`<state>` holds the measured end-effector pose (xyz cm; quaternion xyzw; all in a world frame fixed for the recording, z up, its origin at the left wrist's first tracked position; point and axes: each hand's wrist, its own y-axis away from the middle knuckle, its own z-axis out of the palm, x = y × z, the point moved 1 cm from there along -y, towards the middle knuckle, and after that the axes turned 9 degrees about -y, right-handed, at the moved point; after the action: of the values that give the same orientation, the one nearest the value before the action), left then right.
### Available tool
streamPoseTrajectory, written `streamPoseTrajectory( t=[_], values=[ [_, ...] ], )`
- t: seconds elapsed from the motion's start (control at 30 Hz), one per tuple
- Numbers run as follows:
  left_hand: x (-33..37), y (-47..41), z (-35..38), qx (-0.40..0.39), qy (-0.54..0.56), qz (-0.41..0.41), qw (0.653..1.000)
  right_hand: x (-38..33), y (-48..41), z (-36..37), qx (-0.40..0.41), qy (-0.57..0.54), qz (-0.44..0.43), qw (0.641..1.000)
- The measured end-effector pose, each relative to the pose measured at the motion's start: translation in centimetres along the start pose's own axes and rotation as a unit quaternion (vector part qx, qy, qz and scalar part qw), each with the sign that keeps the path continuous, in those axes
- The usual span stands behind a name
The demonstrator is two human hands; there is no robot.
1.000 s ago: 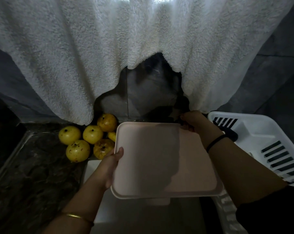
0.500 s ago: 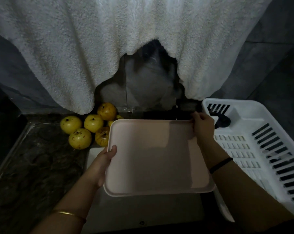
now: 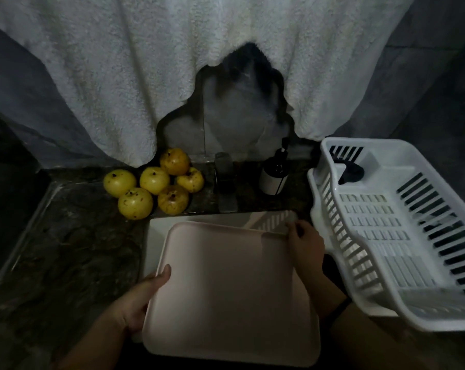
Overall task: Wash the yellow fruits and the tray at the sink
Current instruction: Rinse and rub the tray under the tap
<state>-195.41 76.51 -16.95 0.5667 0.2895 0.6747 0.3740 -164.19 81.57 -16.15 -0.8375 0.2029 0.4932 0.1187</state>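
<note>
Clasping the pale pink plastic tray (image 3: pixel 226 289) in your left grip (image 3: pixel 143 297) and right grip (image 3: pixel 305 244).
It hides most of the white sink (image 3: pixel 158 232); the label on the dark bottle (image 3: pixel 272 178) is unreadable.

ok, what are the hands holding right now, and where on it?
Both hold the pink tray: the left hand grips its left edge, thumb on top; the right hand grips its far right corner.

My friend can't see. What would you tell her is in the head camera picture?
The left hand and right hand hold a pale pink tray over a white sink. Six yellow fruits sit on the dark counter behind it, a white rack stands on the right, and a towel hangs above.
</note>
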Motion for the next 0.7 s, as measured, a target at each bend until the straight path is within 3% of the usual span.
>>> streamPoseTrajectory(
  t=[0.17,0.27,0.4,0.5,0.57,0.6,0.63,0.7],
  values=[
    [-2.3,-1.4,-0.1,0.039,-0.003,0.005,0.999,1.8,1.7,1.0,-0.036,0.047,-0.020,0.998],
    [-3.7,-2.7,-0.4,0.068,-0.005,0.001,0.998,3.2,3.0,2.5,-0.059,0.122,-0.080,0.987],
    [-5.0,-4.3,-0.3,0.104,0.010,-0.001,0.995,3.2,5.4,5.8,-0.124,0.270,-0.115,0.948],
    [-5.5,-5.3,0.0,0.133,0.019,0.000,0.991,3.8,6.8,8.8,-0.217,0.305,-0.070,0.925],
    [-5.8,-5.7,-0.3,0.147,0.024,-0.003,0.989,3.9,7.4,10.1,-0.286,0.308,-0.105,0.901],
    [-5.8,-6.1,-0.5,0.153,0.026,-0.006,0.988,4.3,7.8,10.7,-0.322,0.337,-0.149,0.872],
    [-5.8,-6.3,-0.6,0.152,0.027,-0.009,0.988,4.4,8.0,10.8,-0.340,0.353,-0.178,0.853],
    [-5.6,-6.7,-0.8,0.153,0.024,-0.004,0.988,4.8,7.2,10.5,-0.310,0.375,-0.184,0.854]
  ],
)
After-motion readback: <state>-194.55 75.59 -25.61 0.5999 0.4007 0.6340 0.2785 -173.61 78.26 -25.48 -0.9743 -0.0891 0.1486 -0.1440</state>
